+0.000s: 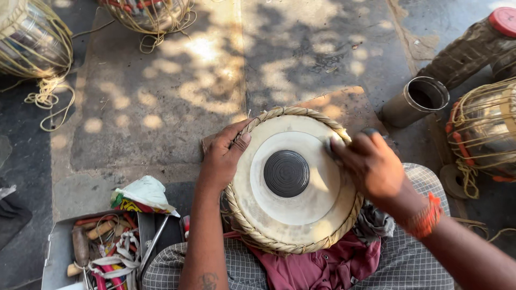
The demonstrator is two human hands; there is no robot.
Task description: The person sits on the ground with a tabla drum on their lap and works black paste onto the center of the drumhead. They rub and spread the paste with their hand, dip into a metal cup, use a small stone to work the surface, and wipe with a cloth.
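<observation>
Drum [290, 185], head view: a round hand drum with a pale skin, a black centre disc and a braided rim, resting on a maroon cloth [322, 266] in the person's lap. Left hand [223, 158]: forearm rising from below, fingers curled narrowly over the near-left rim, thumb lying on the skin. Right hand [371, 164]: wrist bent inward, fingers bunched on the upper-right edge of the skin, apparently pinching a small dark object, though motion blur leaves this uncertain; an orange thread band [427, 217] circles the wrist. Lower left: one open grey tool box [56, 252], beside one crumpled white printed bag [142, 196]. Three further metal drum shells [32, 40] bound in cord stand around; one open cylinder [416, 102] lies at right.
</observation>
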